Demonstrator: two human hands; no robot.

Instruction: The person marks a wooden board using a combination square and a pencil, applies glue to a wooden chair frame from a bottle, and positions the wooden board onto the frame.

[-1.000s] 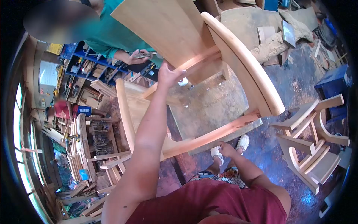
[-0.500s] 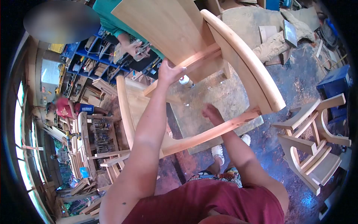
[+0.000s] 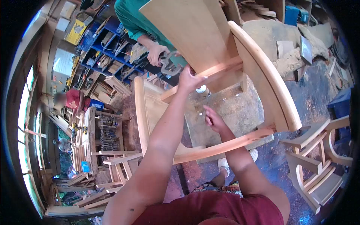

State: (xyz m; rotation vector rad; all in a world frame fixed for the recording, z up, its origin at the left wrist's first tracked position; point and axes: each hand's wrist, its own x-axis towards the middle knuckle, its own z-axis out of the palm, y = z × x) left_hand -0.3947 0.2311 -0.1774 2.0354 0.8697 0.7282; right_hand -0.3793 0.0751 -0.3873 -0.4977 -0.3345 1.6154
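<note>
My left hand (image 3: 190, 79) is wrapped round the rail of a pale wooden chair frame (image 3: 264, 71), beside its broad flat panel (image 3: 191, 30). Inside the frame, below that rail, my right hand (image 3: 213, 119) hangs over the work surface (image 3: 225, 112), index finger stretched out and the others partly curled, nothing in it. A white-topped bottle (image 3: 203, 90) stands just under the rail, close to my left hand. Across the frame, a co-worker in a green top (image 3: 131, 18) holds a metal clamp (image 3: 169, 64) near my left hand.
A smaller wooden chair frame (image 3: 317, 161) is on the floor at the right. Blue shelves (image 3: 108, 48) with tools are at the upper left. Clamps (image 3: 108, 131) hang from a rack at the left, near another person in red (image 3: 75, 100). Wood scraps lie at the upper right.
My right hand has moved up from below the front rail into the frame's opening. The co-worker's clamp has come closer to my left hand. The view has shifted, so the scene sits further right.
</note>
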